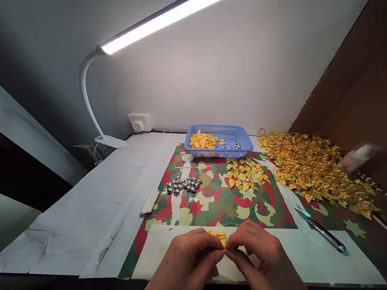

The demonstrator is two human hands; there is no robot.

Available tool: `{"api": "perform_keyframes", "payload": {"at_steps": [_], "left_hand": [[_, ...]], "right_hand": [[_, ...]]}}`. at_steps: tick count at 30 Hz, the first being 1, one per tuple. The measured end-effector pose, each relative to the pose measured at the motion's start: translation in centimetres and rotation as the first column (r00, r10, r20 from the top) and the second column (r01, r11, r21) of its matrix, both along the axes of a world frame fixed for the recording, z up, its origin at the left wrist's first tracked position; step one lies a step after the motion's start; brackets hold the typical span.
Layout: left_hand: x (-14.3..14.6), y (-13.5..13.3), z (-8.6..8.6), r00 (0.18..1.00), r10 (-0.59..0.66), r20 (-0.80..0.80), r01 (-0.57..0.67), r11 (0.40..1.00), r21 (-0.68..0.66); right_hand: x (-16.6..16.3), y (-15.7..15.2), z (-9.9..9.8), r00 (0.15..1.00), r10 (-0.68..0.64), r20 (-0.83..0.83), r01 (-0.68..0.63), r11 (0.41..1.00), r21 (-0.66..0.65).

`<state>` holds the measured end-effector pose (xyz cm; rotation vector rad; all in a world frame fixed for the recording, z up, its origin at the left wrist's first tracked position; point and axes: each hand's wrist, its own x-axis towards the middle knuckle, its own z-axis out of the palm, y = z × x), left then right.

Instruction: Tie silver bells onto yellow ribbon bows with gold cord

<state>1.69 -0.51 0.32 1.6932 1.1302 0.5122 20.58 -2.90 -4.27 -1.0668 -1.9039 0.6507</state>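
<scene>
Close to the table's front edge, my left hand point(196, 255) pinches a small yellow ribbon bow point(221, 236) between thumb and forefinger. My right hand point(255, 251) is closed right beside it, with thumb and fingertip together on a thin yellowish strand point(225, 250) below the bow. Both sets of fingertips nearly meet over a white sheet point(160, 244). Behind them, several similar yellow bows point(245, 174) lie in loose rows on a patterned sheet. To the left of those sits a cluster of shiny silver bells point(183, 185).
A blue basket point(235, 133) at the back holds yellow bows and a few silver pieces. On the right are a large heap of finished-looking bows point(307, 163), a clear bottle point(358, 157) and tweezers or scissors point(320, 229). A white lamp point(89, 95) is clamped at left.
</scene>
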Motion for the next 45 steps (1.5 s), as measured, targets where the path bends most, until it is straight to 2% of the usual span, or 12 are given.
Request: {"api": "perform_keyframes", "payload": {"at_steps": [6,11,19,27,30,31,33,35,37,40,45], "left_hand": [[-0.1,0.0,-0.5,0.997,0.026,0.078,-0.023,0.999,-0.034],[-0.1,0.0,-0.5,0.997,0.006,0.071,-0.005,1.000,-0.012],[-0.1,-0.1,-0.3,0.999,-0.027,-0.029,0.028,0.999,0.036],[-0.1,0.1,-0.3,0.999,-0.018,-0.030,0.019,0.999,0.047],[-0.4,0.0,-0.4,1.000,-0.023,0.021,0.022,0.999,0.047],[-0.5,-0.2,-0.4,0.998,-0.027,0.051,0.025,0.999,0.039],[-0.6,-0.4,-0.5,0.995,-0.024,0.099,0.024,1.000,-0.002],[-0.8,-0.6,-0.4,0.994,0.003,0.109,0.004,0.998,-0.064],[-0.9,-0.7,-0.5,0.992,0.032,0.118,-0.014,0.989,-0.144],[-1.1,-0.5,-0.8,0.986,0.087,0.143,-0.051,0.969,-0.240],[-1.5,-0.1,-1.1,0.976,0.191,0.108,-0.156,0.949,-0.274]], "right_hand": [[0.4,0.0,-0.1,0.999,0.027,-0.017,-0.028,0.998,-0.049],[0.5,-0.1,-0.1,0.999,0.024,-0.043,-0.027,0.996,-0.082],[0.0,-0.2,-0.7,1.000,-0.007,-0.019,0.006,1.000,-0.011],[-0.4,0.0,-1.0,1.000,-0.007,0.022,0.006,0.999,0.043],[-0.6,-0.2,-0.8,1.000,-0.003,0.011,0.002,0.998,0.065],[-0.7,-0.3,-0.7,1.000,0.003,0.005,-0.004,0.999,0.045],[-0.6,-0.7,-0.6,1.000,0.023,-0.006,-0.023,0.996,-0.087],[-0.4,-1.0,-0.3,0.998,0.043,-0.037,-0.052,0.959,-0.279],[-0.2,-1.1,-0.2,0.995,0.023,-0.093,-0.058,0.920,-0.389],[-0.1,-0.6,-0.3,0.988,-0.088,-0.130,0.038,0.937,-0.348],[-0.9,0.4,-1.4,0.973,-0.226,0.040,0.230,0.956,-0.183]]}}
